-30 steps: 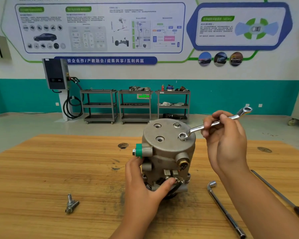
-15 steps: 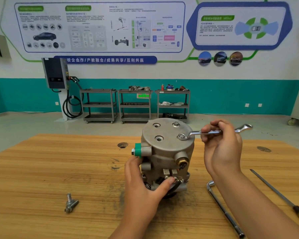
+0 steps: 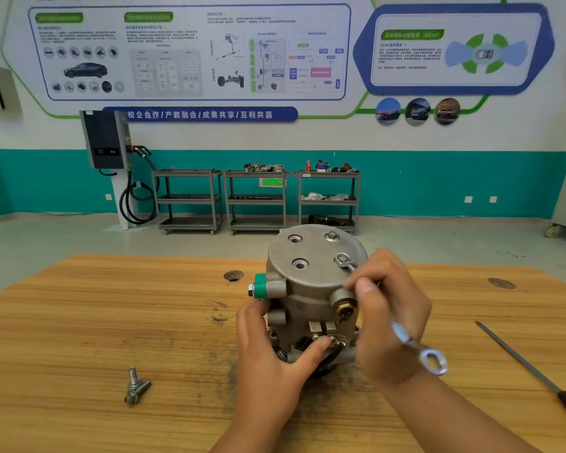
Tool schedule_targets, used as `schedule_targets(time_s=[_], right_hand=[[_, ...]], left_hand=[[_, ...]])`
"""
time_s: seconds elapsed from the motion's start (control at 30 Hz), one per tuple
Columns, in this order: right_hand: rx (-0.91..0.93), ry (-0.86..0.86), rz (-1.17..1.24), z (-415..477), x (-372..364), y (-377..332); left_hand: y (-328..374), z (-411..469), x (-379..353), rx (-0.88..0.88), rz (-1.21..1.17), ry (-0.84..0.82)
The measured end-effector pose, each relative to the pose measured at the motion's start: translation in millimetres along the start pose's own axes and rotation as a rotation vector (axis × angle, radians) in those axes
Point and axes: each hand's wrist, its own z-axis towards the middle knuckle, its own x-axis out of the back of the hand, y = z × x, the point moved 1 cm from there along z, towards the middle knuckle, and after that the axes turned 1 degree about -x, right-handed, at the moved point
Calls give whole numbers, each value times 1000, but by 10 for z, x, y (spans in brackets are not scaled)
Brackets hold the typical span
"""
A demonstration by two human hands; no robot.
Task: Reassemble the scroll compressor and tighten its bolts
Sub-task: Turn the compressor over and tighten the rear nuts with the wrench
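Scroll compressor (image 3: 307, 289) stands on end mid-counter (image 3: 79, 322), its long axis vertical and its round flat cover facing up, a green-capped port pointing left. Nearest the person, the left hand (image 3: 272, 364) grips its lower near side, thumb curled across the fittings. The right hand (image 3: 392, 322), just right of the compressor, is closed round a wrench (image 3: 415, 348) whose shaft slants from its free end by the wrist up and away to the ring end seated on a cover bolt (image 3: 342, 258). Left of the compressor lie two loose bolts (image 3: 136, 385); to its right lies a yellow-handled screwdriver (image 3: 536, 377). Far behind the compressor, three carts (image 3: 255, 197) line the wall.
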Motion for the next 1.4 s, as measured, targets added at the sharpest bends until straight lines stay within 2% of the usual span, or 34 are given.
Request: schedule_targets(time_s=[0.13, 0.27, 0.43, 0.67, 0.73, 0.9, 1.03, 1.23, 1.4], right_hand=[[214, -101, -328, -104, -67, -24], [331, -155, -554, -147, -127, -12], [439, -229, -571, -123, -119, 17], [538, -267, -471, 20, -6, -14], [433, -226, -302, 84, 18, -50], [-205, 53, 204, 320, 94, -59], [-525, 191, 406, 424, 174, 95], [-725, 165, 613, 454, 227, 194], [-750, 113, 578, 479, 249, 240]], left_hand=[[7, 1, -14, 17, -47, -4], [28, 2, -31, 47, -113, 6], [16, 1, -8, 30, -153, 29], [-90, 3, 19, 54, -65, 25], [-83, 1, 25, 42, -34, 33], [-26, -10, 31, 49, -12, 24], [-2, -14, 30, 48, -7, 17], [-10, -14, 31, 66, 7, -1], [19, -16, 48, 73, 12, -38]])
